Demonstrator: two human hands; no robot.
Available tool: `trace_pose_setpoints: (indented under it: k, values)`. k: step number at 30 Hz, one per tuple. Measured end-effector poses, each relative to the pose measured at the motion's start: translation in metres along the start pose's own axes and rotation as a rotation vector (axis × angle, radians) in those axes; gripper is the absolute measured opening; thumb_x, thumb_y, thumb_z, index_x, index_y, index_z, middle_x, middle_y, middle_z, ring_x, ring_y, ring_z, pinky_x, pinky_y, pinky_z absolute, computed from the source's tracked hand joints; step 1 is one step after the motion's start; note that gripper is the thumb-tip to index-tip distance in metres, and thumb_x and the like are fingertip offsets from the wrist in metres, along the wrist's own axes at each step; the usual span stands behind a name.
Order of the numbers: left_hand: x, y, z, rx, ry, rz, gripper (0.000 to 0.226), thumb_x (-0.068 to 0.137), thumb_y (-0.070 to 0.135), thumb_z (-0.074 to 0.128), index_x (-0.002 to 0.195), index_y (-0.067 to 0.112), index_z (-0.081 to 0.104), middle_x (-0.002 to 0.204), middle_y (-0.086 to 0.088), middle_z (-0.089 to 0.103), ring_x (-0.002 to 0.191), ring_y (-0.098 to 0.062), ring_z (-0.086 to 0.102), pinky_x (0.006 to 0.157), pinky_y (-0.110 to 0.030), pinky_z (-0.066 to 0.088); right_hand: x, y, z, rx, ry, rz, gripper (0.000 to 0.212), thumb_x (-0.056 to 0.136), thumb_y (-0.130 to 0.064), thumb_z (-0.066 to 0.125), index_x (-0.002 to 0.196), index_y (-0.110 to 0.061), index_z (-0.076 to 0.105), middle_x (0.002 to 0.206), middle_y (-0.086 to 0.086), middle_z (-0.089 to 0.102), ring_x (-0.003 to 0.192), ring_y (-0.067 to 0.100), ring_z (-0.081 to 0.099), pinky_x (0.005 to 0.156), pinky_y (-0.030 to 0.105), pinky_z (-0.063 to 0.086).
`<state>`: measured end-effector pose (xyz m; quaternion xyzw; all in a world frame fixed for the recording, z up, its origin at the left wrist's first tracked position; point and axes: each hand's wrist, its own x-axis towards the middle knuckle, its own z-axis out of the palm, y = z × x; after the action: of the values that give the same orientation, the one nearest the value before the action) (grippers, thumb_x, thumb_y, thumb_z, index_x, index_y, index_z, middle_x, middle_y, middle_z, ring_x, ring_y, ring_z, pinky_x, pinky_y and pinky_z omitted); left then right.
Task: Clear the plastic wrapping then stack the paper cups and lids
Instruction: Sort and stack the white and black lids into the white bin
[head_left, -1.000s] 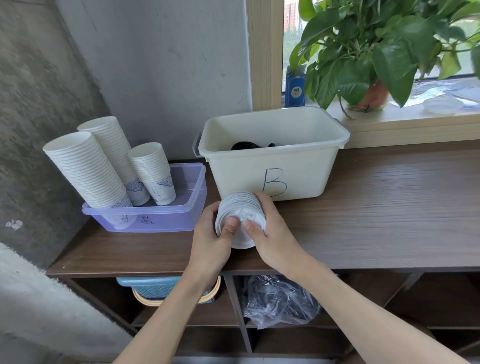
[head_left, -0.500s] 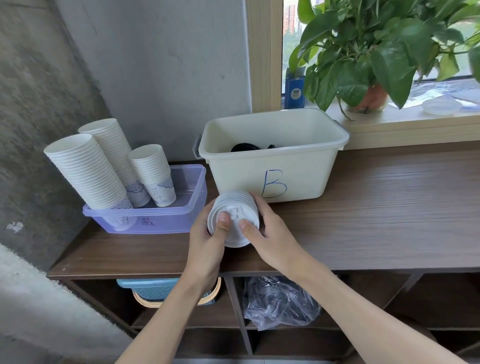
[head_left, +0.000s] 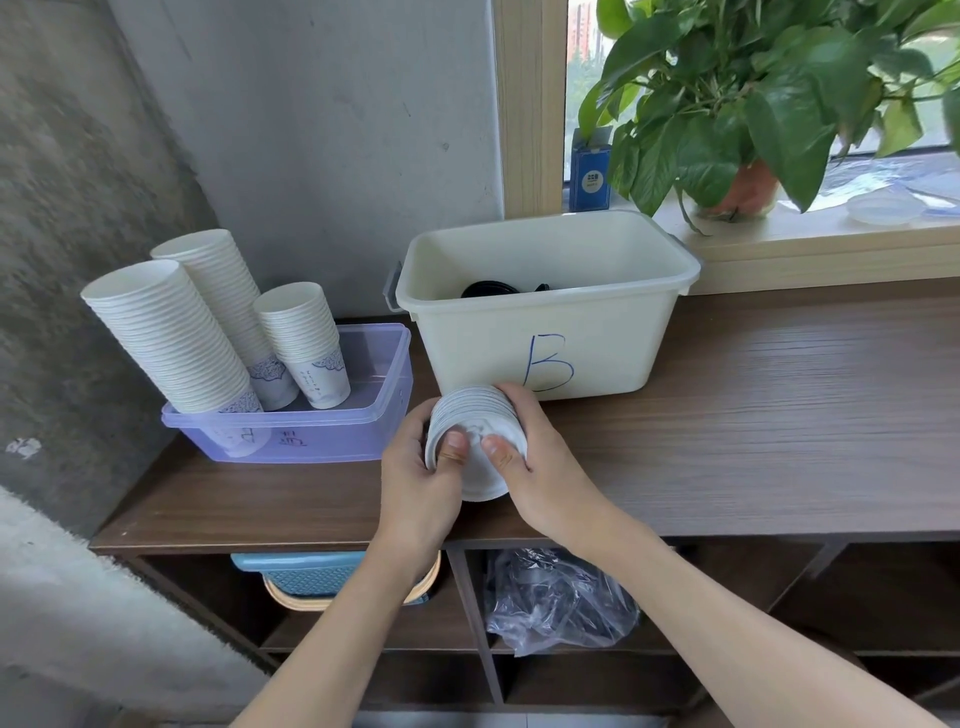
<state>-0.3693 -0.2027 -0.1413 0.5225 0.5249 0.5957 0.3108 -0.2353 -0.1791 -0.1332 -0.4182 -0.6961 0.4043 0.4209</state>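
Dark wood-grain shelf top (head_left: 753, 426), set against a grey wall. On it, left: translucent purple tub (head_left: 311, 441). Just beside it, right: cream bin (head_left: 597, 343) marked "B" in blue. Cubbies below: blue basket (head_left: 306, 571) in the left one, crumpled clear plastic (head_left: 561, 603) in the next

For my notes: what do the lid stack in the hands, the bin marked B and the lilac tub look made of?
Lid stack: likely thin white plastic, matte, with ridged rims; coated paper is possible.
Bin marked B: opaque cream plastic, smooth, slight sheen, rolled rim.
Lilac tub: translucent plastic; cup bases show through its wall.
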Motion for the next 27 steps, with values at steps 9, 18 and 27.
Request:
trace_pose_setpoints:
  k: [9, 18, 27]
  values:
    - [0.000, 0.000, -0.001, -0.064, 0.047, -0.051, 0.047, 0.088, 0.040, 0.052, 0.124, 0.010, 0.059, 0.115, -0.003, 0.070, 0.108, -0.017, 0.066, 0.095, -0.037, 0.053, 0.001, -0.005, -0.002, 0.050, -0.065, 0.002, 0.059, 0.094, -0.035, 0.056, 0.145, -0.025, 0.028, 0.133, -0.015, 0.049, 0.122, -0.006, 0.046, 0.102, 0.012, 0.036]
    - [-0.001, 0.010, -0.002, -0.104, -0.045, -0.043, 0.063, 0.085, 0.056, 0.055, 0.133, 0.016, 0.057, 0.129, 0.002, 0.065, 0.123, -0.013, 0.058, 0.105, -0.036, 0.045, 0.001, -0.004, -0.003, 0.130, -0.044, 0.030, 0.064, 0.095, -0.033, 0.054, 0.150, -0.019, 0.023, 0.151, -0.005, 0.036, 0.138, 0.005, 0.034, 0.116, 0.029, 0.028]
    - [0.000, 0.007, -0.005, -0.059, -0.053, -0.048, 0.046, 0.090, 0.047, 0.054, 0.119, 0.014, 0.066, 0.112, -0.006, 0.073, 0.109, -0.027, 0.066, 0.099, -0.055, 0.049, -0.001, -0.004, -0.005, 0.169, -0.008, 0.036, 0.036, 0.092, -0.018, 0.063, 0.120, -0.032, 0.044, 0.117, -0.011, 0.059, 0.102, -0.007, 0.056, 0.083, 0.005, 0.042]
